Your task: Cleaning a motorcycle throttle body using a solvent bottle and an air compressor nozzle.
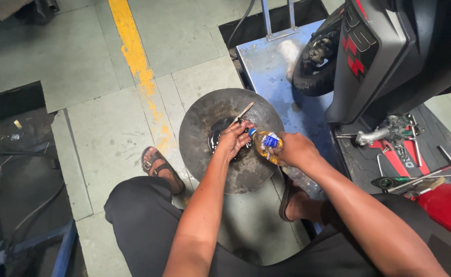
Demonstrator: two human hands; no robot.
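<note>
A round grey metal pan (205,110) lies on the floor with dark liquid at its centre. My left hand (234,139) hovers over that dark pool, fingers curled around a small part I cannot make out. My right hand (293,148) grips a clear plastic bottle (265,143) with yellowish liquid and a blue label, tilted so its mouth points at my left hand. A thin brush or stick (243,112) rests in the pan just beyond my left fingers.
A scooter (384,46) stands on a blue lift platform (266,66) at the upper right. A black tray (369,159) with screwdrivers and metal parts sits to the right. A yellow line (133,51) crosses the concrete floor; a dark pit (15,149) opens at the left.
</note>
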